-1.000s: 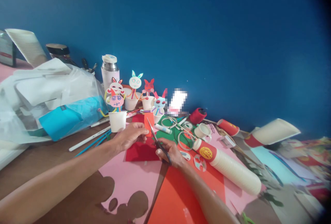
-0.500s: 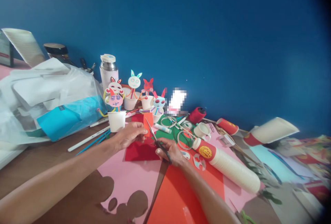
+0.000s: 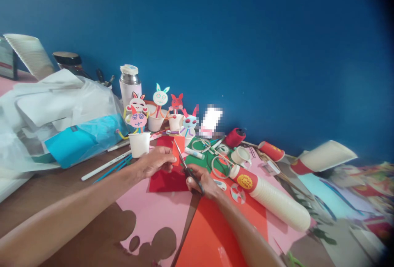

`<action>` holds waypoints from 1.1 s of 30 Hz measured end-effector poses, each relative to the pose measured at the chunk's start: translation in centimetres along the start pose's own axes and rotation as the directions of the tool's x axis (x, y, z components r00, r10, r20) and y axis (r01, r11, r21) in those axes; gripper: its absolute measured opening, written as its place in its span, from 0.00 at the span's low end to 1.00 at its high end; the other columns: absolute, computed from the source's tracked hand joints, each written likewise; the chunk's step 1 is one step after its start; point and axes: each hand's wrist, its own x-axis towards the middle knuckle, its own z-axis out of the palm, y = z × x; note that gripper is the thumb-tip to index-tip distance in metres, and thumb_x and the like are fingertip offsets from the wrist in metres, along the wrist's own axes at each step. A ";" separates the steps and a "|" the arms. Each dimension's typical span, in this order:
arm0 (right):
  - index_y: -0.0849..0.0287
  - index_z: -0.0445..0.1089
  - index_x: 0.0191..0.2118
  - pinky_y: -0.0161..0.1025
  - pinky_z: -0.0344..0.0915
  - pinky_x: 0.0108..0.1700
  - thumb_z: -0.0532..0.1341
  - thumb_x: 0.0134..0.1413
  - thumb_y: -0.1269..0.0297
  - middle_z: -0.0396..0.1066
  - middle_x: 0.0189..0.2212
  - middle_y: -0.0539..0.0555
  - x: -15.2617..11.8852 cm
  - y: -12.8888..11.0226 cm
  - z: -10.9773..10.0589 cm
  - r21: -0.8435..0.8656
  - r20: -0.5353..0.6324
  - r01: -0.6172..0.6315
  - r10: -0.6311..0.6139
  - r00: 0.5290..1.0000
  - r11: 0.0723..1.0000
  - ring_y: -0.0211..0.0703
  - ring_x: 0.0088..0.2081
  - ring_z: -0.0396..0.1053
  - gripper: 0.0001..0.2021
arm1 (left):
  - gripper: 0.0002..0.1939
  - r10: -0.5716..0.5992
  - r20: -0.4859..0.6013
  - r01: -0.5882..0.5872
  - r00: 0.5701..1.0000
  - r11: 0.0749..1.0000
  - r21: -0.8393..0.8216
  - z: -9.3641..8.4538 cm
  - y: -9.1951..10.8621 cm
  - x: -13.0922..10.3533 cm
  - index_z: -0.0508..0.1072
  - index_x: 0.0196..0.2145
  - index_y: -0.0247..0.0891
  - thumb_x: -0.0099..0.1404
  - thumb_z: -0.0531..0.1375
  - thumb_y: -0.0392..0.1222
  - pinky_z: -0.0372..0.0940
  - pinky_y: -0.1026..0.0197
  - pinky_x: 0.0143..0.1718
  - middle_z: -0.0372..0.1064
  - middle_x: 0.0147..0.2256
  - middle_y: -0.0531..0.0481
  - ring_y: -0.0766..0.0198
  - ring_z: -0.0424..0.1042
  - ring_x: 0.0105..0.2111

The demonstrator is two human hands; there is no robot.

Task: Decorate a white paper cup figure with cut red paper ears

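My left hand (image 3: 158, 162) pinches a small orange-red piece of paper (image 3: 178, 146) by its lower end, holding it upright. In my right hand (image 3: 203, 180) is a pair of black-handled scissors (image 3: 188, 172), its blades pointing up and to the left against the paper. Whether the blades are parted cannot be made out. Below both hands lie a dark red sheet (image 3: 168, 182) and a pink sheet (image 3: 156, 209) with round cut-outs. A large orange sheet (image 3: 212, 230) is under my right forearm.
Paper-cup figures with animal faces, such as a pink one in a white cup (image 3: 139, 144), stand behind my hands. A thermos (image 3: 130, 84) is behind them. On the right lie a stack of paper cups (image 3: 280, 203) and a white mug (image 3: 241, 156). A plastic bag (image 3: 101, 98) fills the left.
The orange-red paper has shifted slightly and its top looks wider and turned more toward me. The hands and scissors have hardly moved.
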 end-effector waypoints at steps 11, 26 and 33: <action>0.64 0.64 0.36 0.29 0.52 0.18 0.62 0.41 0.47 0.60 0.15 0.45 -0.2 -0.7 0.2 -0.023 -0.032 -0.012 0.011 0.999 1.000 0.30 0.16 0.56 0.24 | 0.06 -0.010 0.015 0.010 1.000 0.999 0.041 -0.1 0.1 -0.1 0.64 0.19 0.34 0.45 0.60 0.35 0.59 0.67 0.18 0.62 0.15 0.57 0.73 0.61 0.14; 0.62 0.63 0.37 0.30 0.53 0.18 0.60 0.42 0.45 0.60 0.15 0.45 0.0 -0.3 0.3 0.003 -0.054 0.031 -0.031 0.998 1.000 0.31 0.16 0.56 0.24 | 0.07 -0.106 0.138 0.126 0.985 0.982 -0.144 -0.2 0.2 -0.1 0.69 0.26 0.32 0.52 0.56 0.40 0.65 0.63 0.23 0.72 0.23 0.47 0.64 0.70 0.22; 0.62 0.62 0.40 0.30 0.54 0.19 0.60 0.45 0.48 0.61 0.17 0.46 -0.1 0.2 0.2 0.041 -0.041 0.110 -0.108 0.993 0.993 0.31 0.17 0.57 0.23 | 0.15 -0.257 0.298 0.351 0.919 0.878 -0.326 -0.2 -0.2 0.5 0.70 0.32 0.28 0.60 0.48 0.41 0.67 0.60 0.24 0.74 0.28 0.39 0.59 0.73 0.26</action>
